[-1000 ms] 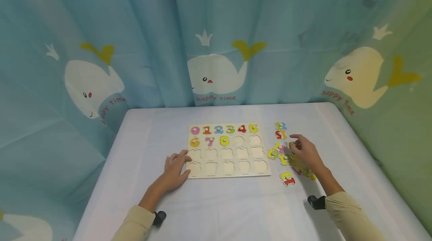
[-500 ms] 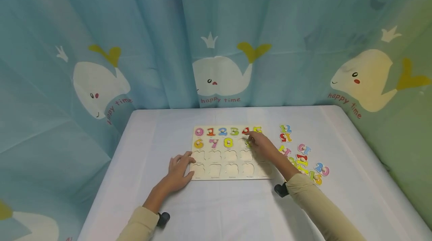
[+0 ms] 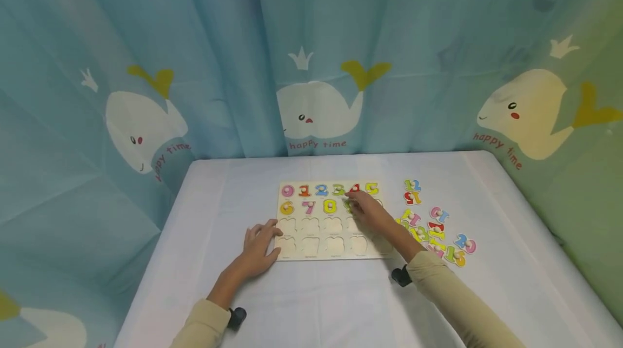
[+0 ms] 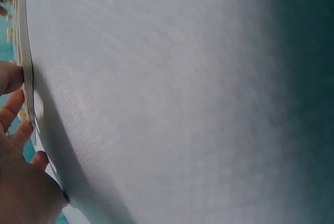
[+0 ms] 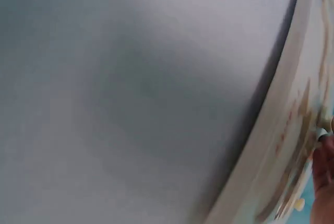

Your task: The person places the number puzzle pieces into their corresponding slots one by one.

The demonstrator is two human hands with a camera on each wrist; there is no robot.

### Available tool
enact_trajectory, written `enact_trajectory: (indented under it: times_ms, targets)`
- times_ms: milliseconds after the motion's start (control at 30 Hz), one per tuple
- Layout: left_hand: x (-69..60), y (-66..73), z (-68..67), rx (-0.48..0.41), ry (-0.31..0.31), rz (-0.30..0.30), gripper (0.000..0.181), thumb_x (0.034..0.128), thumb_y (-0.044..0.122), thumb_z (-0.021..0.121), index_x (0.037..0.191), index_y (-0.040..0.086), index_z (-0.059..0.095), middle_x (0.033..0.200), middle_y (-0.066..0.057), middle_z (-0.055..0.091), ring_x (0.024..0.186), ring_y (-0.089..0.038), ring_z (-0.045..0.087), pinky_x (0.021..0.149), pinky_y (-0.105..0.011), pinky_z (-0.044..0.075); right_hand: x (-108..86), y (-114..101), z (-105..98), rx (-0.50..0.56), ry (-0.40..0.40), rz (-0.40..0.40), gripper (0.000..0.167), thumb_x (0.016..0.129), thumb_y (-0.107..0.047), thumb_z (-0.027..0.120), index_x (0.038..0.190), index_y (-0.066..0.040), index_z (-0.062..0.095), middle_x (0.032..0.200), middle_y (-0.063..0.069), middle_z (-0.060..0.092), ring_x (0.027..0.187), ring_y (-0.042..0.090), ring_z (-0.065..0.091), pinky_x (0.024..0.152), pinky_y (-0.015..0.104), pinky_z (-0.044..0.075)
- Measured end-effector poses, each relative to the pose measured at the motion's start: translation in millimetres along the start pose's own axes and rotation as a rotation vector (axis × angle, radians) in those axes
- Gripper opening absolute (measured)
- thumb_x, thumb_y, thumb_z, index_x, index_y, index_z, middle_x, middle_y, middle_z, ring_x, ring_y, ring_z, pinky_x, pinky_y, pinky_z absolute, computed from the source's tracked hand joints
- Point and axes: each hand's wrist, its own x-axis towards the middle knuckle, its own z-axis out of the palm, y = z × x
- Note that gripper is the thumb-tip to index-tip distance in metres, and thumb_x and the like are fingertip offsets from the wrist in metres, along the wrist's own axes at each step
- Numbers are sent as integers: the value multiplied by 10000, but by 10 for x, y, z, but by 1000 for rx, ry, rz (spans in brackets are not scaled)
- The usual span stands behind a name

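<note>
Right hand point(image 3: 373, 214) pinching green piece point(image 3: 348, 206) on puzzle board point(image 3: 322, 235), beside yellow 8 point(image 3: 329, 206); left hand point(image 3: 257, 249) relaxed, fingers touching board's left edge.

Smooth, matt wooden board point(image 3: 322, 226); matt, woven-looking tablecloth point(image 3: 316, 304).

so the puzzle board point(image 3: 322, 226) sits on the table point(image 3: 316, 304) with loose number pieces point(image 3: 436, 230) off to its right and a curtain point(image 3: 219, 23) behind
</note>
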Motion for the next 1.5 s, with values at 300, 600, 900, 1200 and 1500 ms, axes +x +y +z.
enact_trajectory:
  times_ms: [300, 600, 900, 1200, 1500]
  targets:
    - [-36, -30, -53, 11, -2, -19, 307, 865, 139, 633, 1156, 121, 536, 1462, -115, 341, 1270, -358, 289, 1040, -636, 7, -677, 424, -460, -204, 405, 321, 284, 888, -10, 593, 1166, 42, 573, 1106, 251, 528, 984, 407, 475, 810, 534, 394]
    - [-59, -70, -40, -1, 36, 24, 298, 850, 119, 624, 1136, 98, 542, 1423, -139, 377, 1225, -380, 318, 1014, -670, 21, -927, 681, -834, -118, 221, 558, 300, 951, -6, 494, 1239, 76, 498, 1103, 246, 507, 972, 372, 494, 871, 530, 414]
    - [-44, -52, -60, 18, 5, -8, 310, 863, 146, 632, 1156, 118, 535, 1450, -119, 353, 1254, -358, 302, 1033, -646, 14, -770, 584, -778, -86, 297, 471, 377, 938, -135, 577, 1246, 65, 491, 909, 177, 543, 733, 263, 531, 584, 317, 447]
    - [1, -37, -19, 31, 17, 31, 302, 856, 139, 626, 1143, 114, 536, 1423, -127, 375, 1229, -368, 326, 1015, -669, 39, -290, 174, -339, 17, 176, 372, 379, 899, -152, 639, 1204, 42, 527, 810, 103, 584, 693, 211, 529, 562, 306, 430]
    - [-1, -16, -4, 24, 8, 15, 302, 863, 139, 628, 1148, 126, 530, 1446, -120, 357, 1244, -363, 311, 1034, -644, 20, -99, 138, -135, -17, 135, 408, 371, 920, -184, 617, 1218, 14, 520, 890, 107, 570, 767, 219, 508, 664, 332, 451]
